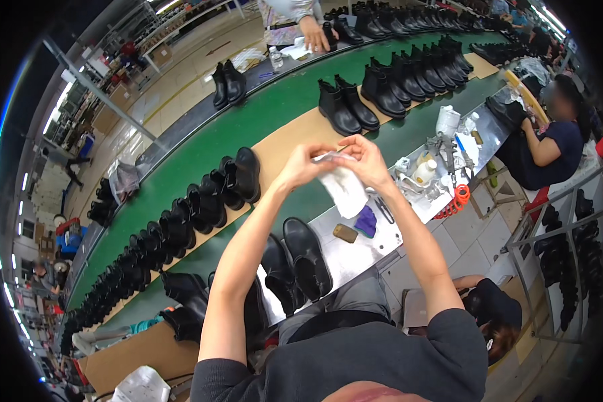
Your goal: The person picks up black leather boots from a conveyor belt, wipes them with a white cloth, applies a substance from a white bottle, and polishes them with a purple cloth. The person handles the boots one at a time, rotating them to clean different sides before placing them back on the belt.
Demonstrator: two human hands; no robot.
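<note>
A white cloth (344, 191) hangs between my two raised hands above the work table. My left hand (306, 163) pinches its upper edge. From the other side my right hand (366, 161) grips the same edge, fingers bent inward and close to the left. Below, a pair of black ankle boots (304, 251) lies on the shiny table in front of my lap. A small brown block (345, 233) and a crumpled purple cloth (366, 221) sit to the right of the boots, under the hanging cloth. A dark hand tool (384, 210) lies beside the purple cloth.
Black boots in rows stand on cardboard strips (285, 144) along the green conveyor (261, 110). To the right are bottles (425, 172) and a red coiled hose (455, 202). One co-worker's hand (313, 33) touches boots across the belt; another person (549, 137) handles a boot at right.
</note>
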